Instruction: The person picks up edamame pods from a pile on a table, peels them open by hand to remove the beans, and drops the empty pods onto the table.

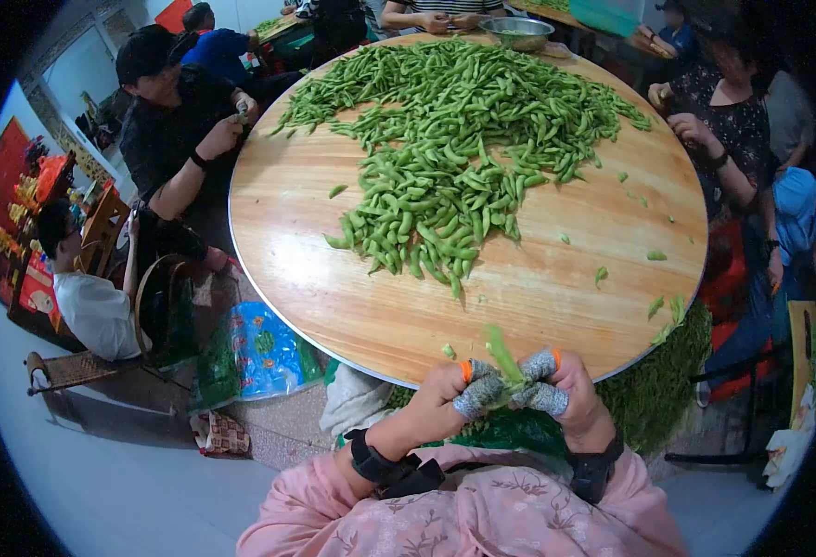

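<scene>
A green edamame pod (500,352) sticks up between my two hands, just over the near edge of the round table. My left hand (449,397) is closed, its thumb and finger in grey covers pressed together at the pod's lower end. My right hand (564,390) is pinched closed against the pod from the other side, also with grey-covered fingers and an orange band. The exact contact is partly hidden by the covers. Beyond them, a large pile of edamame pods (436,186) spreads across the wooden table (306,251).
A metal bowl (517,35) stands at the far edge. People sit left and right of the table, hands near its rim. Shelled bits and a loose pod (656,255) lie at the right. Green shells (658,390) heap below the near right edge, and a blue bag (267,348) lies left.
</scene>
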Motion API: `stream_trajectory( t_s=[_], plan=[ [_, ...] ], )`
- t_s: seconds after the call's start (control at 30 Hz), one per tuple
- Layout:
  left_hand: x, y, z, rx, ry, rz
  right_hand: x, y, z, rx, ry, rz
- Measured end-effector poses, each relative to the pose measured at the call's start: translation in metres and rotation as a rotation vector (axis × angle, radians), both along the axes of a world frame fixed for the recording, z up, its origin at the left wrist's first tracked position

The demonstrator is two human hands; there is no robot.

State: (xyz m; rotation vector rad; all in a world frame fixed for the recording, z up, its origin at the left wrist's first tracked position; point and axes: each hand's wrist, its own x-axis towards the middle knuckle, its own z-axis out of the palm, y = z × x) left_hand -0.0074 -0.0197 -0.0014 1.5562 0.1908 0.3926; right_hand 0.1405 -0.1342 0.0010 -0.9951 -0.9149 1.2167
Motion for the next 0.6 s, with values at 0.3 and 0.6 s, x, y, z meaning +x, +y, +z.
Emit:
stream_trajectory(
  t_s=[0.3, 0.6],
  plan=[
    [0.008, 0.0, -0.005, -0.02, 0.099, 0.109, -0.008, 0.015, 0.002, -0.112, -0.214, -0.158],
    [0.01, -0.001, -0.007, 0.347, 0.333, 0.145, 0.015, 0.004, -0.006, -0.118, -0.252, -0.506]
  ],
)
